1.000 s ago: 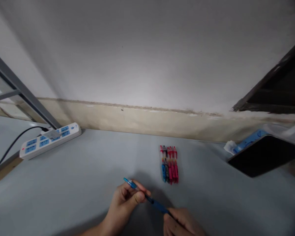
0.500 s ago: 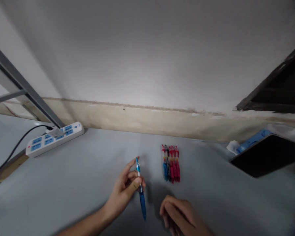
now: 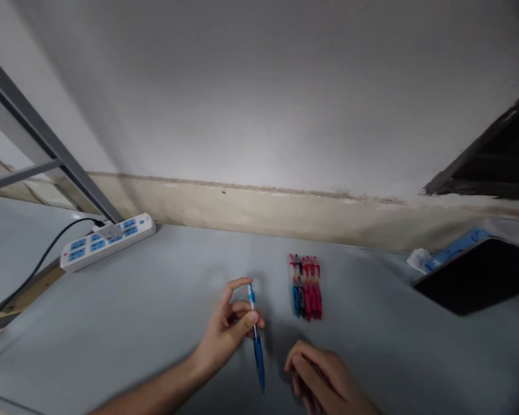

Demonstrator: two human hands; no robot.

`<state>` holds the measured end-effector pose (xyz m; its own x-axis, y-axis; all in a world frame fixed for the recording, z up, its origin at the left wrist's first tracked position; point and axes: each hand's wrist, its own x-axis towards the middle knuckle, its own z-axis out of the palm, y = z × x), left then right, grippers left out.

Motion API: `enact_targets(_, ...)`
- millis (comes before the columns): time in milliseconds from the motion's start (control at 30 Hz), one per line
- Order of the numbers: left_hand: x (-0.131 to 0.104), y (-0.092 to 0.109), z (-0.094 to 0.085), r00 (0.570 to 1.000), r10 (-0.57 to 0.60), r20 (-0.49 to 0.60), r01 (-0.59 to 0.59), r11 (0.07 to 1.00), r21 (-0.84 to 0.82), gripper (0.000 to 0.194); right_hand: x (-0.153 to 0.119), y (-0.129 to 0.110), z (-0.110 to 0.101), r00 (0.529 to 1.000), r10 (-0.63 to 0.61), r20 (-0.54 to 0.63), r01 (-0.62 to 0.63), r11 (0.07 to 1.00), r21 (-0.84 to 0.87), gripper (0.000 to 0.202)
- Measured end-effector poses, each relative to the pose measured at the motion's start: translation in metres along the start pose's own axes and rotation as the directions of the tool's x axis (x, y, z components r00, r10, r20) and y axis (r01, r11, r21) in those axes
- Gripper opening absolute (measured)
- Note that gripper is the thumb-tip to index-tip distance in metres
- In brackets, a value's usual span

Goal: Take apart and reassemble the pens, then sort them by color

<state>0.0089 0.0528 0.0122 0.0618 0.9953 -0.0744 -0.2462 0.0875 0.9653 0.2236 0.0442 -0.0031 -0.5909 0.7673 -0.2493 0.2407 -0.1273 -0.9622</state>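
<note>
A blue retractable pen (image 3: 258,354) is pinched between the thumb and fingers of my left hand (image 3: 227,325). It slants with its blue grip end toward me, and my bent left index fingertip rests on its top end. My right hand (image 3: 315,374) is curled closed low in the view, to the right of the pen, with no object visible in it. Beyond my right hand, a row of pens (image 3: 308,288) lies side by side on the grey table (image 3: 155,323): a blue one, a dark one and several red-pink ones.
A white power strip (image 3: 108,242) with a plug and black cable sits at the back left, beside a grey metal frame (image 3: 75,178). At the right are a dark-screened tablet or phone (image 3: 480,276) and a blue packet (image 3: 458,248). A wall (image 3: 259,213) borders the table's far side.
My left index finger is more arched, its tip now on the pen's top end. The view has shifted slightly, so things appear further right. My right hand stays curled.
</note>
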Motion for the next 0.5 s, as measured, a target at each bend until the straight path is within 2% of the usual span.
enact_targets(200,-0.0007,0.0008,0.0007,1.0,-0.005,-0.004,0.005,1.0,-0.013,0.051,0.0001,0.0014,-0.0003,1.0,-0.002,0.012,0.003,0.999,-0.046,0.056)
enact_targets(367,-0.0006,-0.0002,0.0001,1.0,-0.003,0.002,0.003,0.999,-0.05,0.055,-0.0003,0.0006,-0.0007,1.0,-0.002,0.009,0.002,0.999,-0.051,0.056)
enact_targets(500,-0.001,-0.0002,-0.0002,1.0,-0.002,0.001,0.002,0.998,-0.056,0.047,0.0007,0.0022,-0.001,1.0,0.008,0.014,-0.007,0.999,-0.051,0.058)
